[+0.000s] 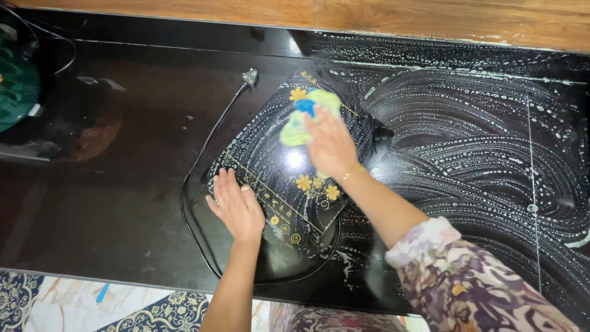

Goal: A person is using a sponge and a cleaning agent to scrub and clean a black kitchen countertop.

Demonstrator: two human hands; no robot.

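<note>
A black induction cooktop [279, 166] with yellow flower prints and soap streaks lies askew on the black countertop [110, 203]. My right hand [330, 144] presses a yellow-green and blue scrub cloth [302, 120] onto the cooktop's far part. My left hand [236, 206] lies flat, fingers together, on the cooktop's near left corner, a ring on one finger. A gold bangle sits at my right wrist.
The cooktop's black cord [203, 154] loops around its left and near side, its plug [249, 77] lying loose. Soap suds cover the counter's right half [479, 141]. A dark green round vessel [17, 86] stands far left. A wooden ledge [369, 15] runs behind.
</note>
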